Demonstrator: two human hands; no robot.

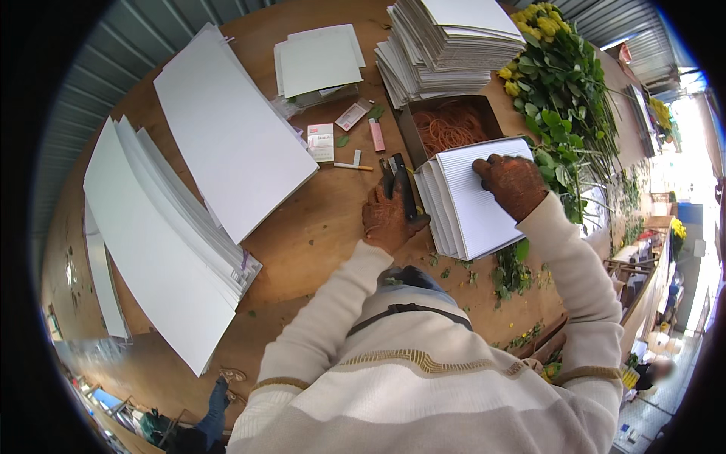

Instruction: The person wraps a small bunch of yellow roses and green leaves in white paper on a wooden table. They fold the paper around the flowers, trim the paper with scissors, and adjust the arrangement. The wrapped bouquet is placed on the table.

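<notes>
My left hand (391, 218), in a rust-coloured glove with dark fingertips, is around the lower part of a black stapler (404, 190) on the wooden table. To its right, my gloved right hand (512, 184) rests with curled fingers on the top of a stack of white corrugated sheets (465, 210); nothing shows between its fingers. Behind the stack stands an open cardboard box (496, 116) of orange rubber bands (448, 125). A cigarette (353, 167), a pink lighter (376, 135) and two cigarette packs (321, 142) lie beyond my left hand.
Large white sheets (238, 130) lie in stacks (159, 238) at left. Smaller white cards (320, 62) lie at the back, beside a tall pile of white folded sheets (454, 45). Yellow roses (541, 25) with leafy stems (561, 96) lie at right. Another person's leg (214, 406) shows at lower left.
</notes>
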